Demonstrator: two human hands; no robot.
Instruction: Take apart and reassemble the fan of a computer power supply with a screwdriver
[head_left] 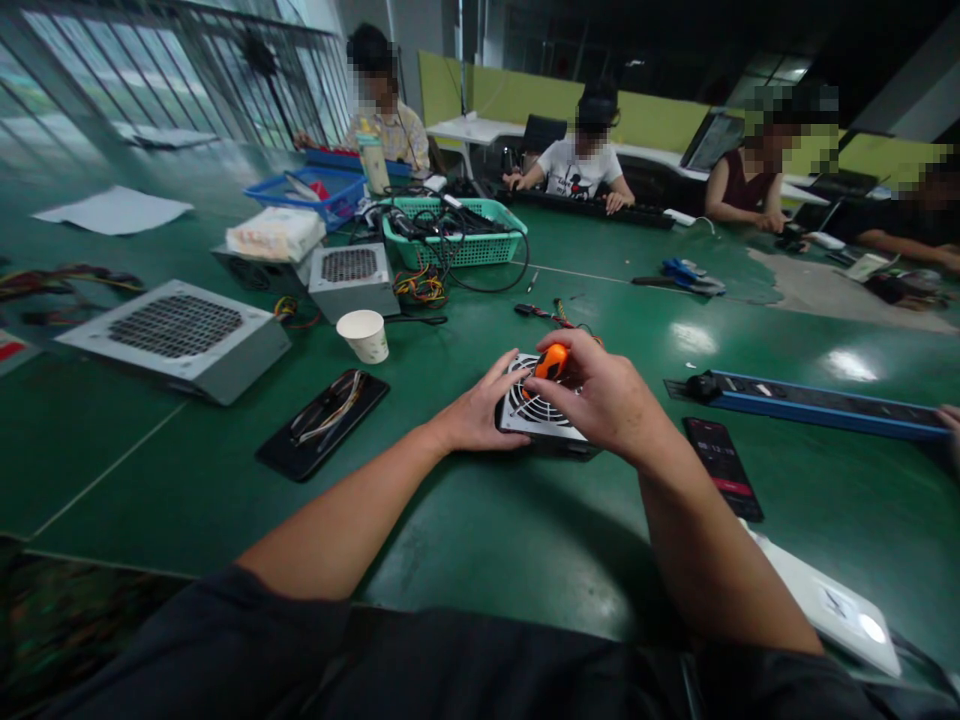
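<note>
Turning an orange tool (553,358), pinched by the right hand (611,398), seems the step; the box (538,412), clasped by the left hand (478,412), must be steadied.

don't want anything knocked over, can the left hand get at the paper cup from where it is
Probably yes: nothing visible stands between the left hand and the paper cup, though that hand currently holds the power supply.

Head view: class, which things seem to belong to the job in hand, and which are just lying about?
Seemingly in the job:
fan-grilled unit, held by the left hand
orange-handled tool, gripped in the right hand

Seemingly just lying about:
paper cup
white sheet
phone with lit screen
teal basket of cables
</note>
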